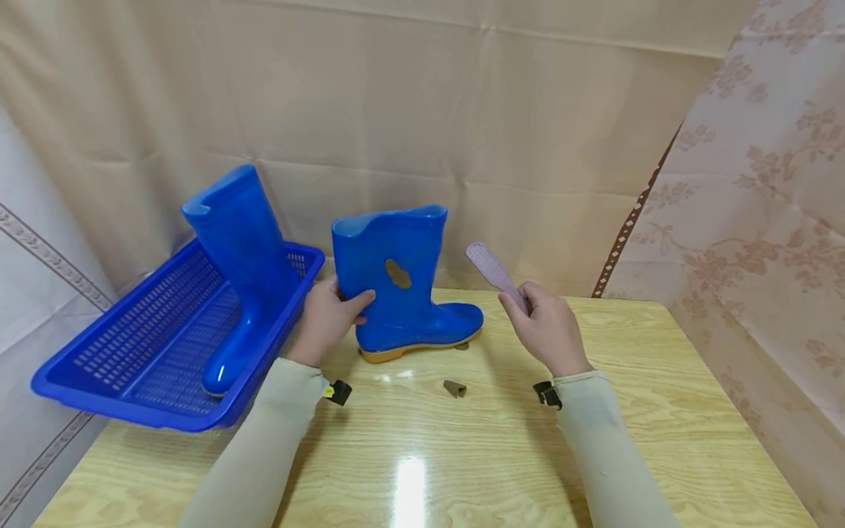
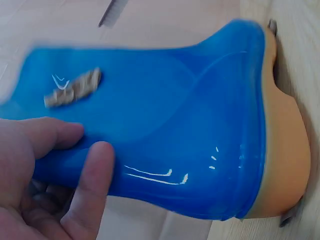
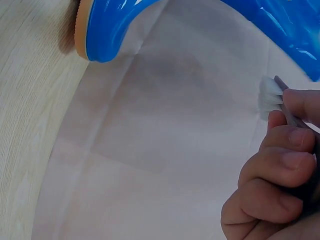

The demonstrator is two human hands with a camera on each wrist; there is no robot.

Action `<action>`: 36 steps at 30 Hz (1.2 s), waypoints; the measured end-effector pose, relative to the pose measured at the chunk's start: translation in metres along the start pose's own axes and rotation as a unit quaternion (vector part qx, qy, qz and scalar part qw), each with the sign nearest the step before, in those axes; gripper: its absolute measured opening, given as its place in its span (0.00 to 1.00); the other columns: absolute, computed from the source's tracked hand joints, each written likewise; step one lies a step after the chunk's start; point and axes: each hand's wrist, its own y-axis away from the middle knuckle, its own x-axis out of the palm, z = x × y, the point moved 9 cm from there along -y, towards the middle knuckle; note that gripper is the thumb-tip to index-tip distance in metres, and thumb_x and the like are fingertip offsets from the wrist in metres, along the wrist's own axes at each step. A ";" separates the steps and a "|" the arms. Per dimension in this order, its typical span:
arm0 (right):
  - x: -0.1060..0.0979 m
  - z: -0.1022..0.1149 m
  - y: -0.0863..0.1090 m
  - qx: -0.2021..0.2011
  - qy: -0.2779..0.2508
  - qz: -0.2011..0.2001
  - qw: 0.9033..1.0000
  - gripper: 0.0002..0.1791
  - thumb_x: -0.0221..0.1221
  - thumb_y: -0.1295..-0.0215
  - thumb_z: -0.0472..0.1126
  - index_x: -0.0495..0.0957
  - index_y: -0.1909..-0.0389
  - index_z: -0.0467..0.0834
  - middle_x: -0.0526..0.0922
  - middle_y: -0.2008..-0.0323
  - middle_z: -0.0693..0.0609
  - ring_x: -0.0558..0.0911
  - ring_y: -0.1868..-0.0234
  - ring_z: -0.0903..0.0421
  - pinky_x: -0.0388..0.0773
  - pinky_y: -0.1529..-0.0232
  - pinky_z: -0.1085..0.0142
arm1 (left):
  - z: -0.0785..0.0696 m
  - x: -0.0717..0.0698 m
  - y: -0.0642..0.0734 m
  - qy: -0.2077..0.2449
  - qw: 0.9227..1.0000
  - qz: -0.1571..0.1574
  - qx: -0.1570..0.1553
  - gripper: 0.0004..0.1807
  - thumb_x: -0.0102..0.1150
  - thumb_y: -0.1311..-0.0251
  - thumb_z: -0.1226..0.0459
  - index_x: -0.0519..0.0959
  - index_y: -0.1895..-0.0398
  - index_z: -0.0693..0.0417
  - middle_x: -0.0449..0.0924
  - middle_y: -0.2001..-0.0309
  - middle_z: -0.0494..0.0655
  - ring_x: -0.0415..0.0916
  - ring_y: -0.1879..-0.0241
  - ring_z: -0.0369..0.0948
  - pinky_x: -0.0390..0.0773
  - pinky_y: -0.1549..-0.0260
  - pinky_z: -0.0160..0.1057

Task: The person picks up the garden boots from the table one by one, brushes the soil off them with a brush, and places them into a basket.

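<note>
A blue rain boot (image 1: 403,293) with an orange sole (image 2: 285,155) stands on the table, its toe pointing right. My left hand (image 1: 328,317) grips the back of its shaft, the thumb lying on the near side. On that side of the shaft sits a brown patch (image 1: 397,273), rough and ridged in the left wrist view. To the right of the boot, my right hand (image 1: 549,328) holds a brush by its handle. The brush (image 1: 490,265) has a pale purple back and, in the right wrist view, white bristles (image 3: 270,97). It is raised, apart from the boot.
At the left a blue plastic basket (image 1: 132,419) holds a second blue boot (image 1: 244,235), its shaft leaning above the rim. A small folded brown piece (image 1: 455,389) lies on the wooden table (image 1: 502,455) in front of the standing boot. Beige cloth (image 1: 528,132) hangs behind.
</note>
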 end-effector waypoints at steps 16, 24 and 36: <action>-0.003 0.002 0.001 -0.009 -0.014 -0.004 1.000 0.17 0.61 0.24 0.52 0.78 0.68 0.44 0.71 0.82 0.53 0.68 0.83 0.56 0.62 0.82 0.63 | -0.024 0.002 0.012 -0.034 0.987 0.122 0.097 0.39 0.63 0.29 0.50 0.59 0.20 0.44 0.70 0.29 0.55 0.70 0.31 0.58 0.74 0.39 0.67; -0.003 0.002 0.001 -0.013 -0.012 -0.007 1.000 0.16 0.61 0.25 0.52 0.78 0.68 0.44 0.71 0.82 0.53 0.68 0.83 0.56 0.62 0.82 0.63 | -0.041 -0.028 0.014 0.029 0.985 -0.014 0.169 0.21 0.62 0.27 0.55 0.72 0.39 0.55 0.78 0.53 0.53 0.78 0.54 0.48 0.88 0.62 0.45; -0.004 0.001 0.001 -0.005 -0.013 0.001 1.000 0.17 0.60 0.24 0.53 0.77 0.68 0.44 0.72 0.81 0.52 0.68 0.83 0.55 0.63 0.82 0.63 | -0.050 -0.048 0.022 0.009 0.952 -0.183 0.244 0.22 0.64 0.29 0.60 0.74 0.37 0.57 0.81 0.49 0.51 0.78 0.54 0.39 0.78 0.63 0.32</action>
